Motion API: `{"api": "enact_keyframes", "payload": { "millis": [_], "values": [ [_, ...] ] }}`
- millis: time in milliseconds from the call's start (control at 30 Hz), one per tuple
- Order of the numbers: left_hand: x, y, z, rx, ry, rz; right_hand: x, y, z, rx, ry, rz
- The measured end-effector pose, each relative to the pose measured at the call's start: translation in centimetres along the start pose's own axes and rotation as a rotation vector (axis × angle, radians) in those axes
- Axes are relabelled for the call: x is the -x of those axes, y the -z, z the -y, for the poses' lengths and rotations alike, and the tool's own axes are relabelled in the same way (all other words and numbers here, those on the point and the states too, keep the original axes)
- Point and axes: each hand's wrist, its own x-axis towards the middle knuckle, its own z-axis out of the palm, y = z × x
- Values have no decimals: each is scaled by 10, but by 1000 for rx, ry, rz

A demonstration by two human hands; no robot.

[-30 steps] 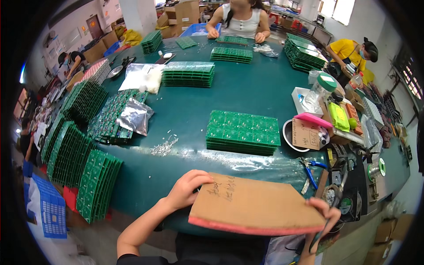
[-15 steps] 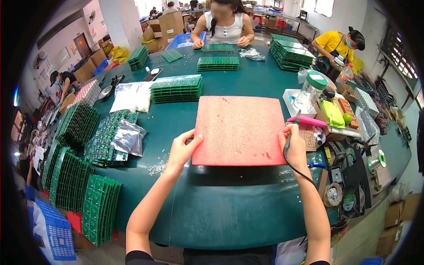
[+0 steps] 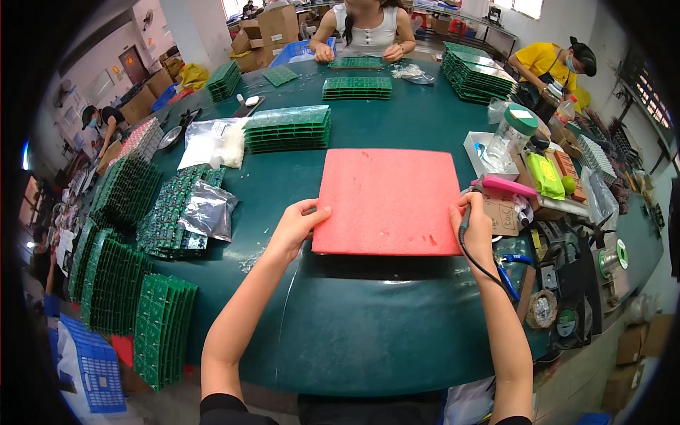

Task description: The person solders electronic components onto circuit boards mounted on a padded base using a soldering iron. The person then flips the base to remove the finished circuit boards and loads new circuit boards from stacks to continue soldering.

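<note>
A flat red foam sheet (image 3: 388, 202) is held up just above the green table, in front of me. My left hand (image 3: 297, 225) grips its left edge, thumb on top and fingers underneath. On the opposite edge, my right hand (image 3: 477, 225) is closed on the sheet. That same hand also holds a soldering iron (image 3: 464, 228), whose black cable trails down along my forearm. Small dents and tears mark the sheet's upper face. What lies beneath it is hidden.
Stacks of green circuit boards (image 3: 287, 129) stand on the table (image 3: 368, 326), more at left (image 3: 163, 329). A silver bag (image 3: 210, 210) lies nearby. At right are a lidded jar (image 3: 511, 138), blue-handled pliers (image 3: 504, 273) and solder wire (image 3: 613, 259). A person (image 3: 365, 32) sits opposite.
The whole view has shifted slightly. The foam sheet stays between both hands, a little differently tilted, and the soldering iron's tip points less upward. More of the blue-handled pliers shows.
</note>
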Motion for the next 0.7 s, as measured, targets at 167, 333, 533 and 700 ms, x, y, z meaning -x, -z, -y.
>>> {"api": "enact_keyframes", "payload": {
  "millis": [167, 333, 533, 700],
  "values": [
    [31, 15, -15, 206, -3, 190, 14, 28, 16, -330, 17, -101],
    [82, 14, -24, 126, -194, 290, 40, 93, 21, -837, -201, 156],
    [105, 2, 8, -358, -880, 450, 97, 132, 37, -617, 18, 397],
    [109, 4, 61, -912, -1315, 448, 134, 128, -22, -394, -20, 700]
  ]
}}
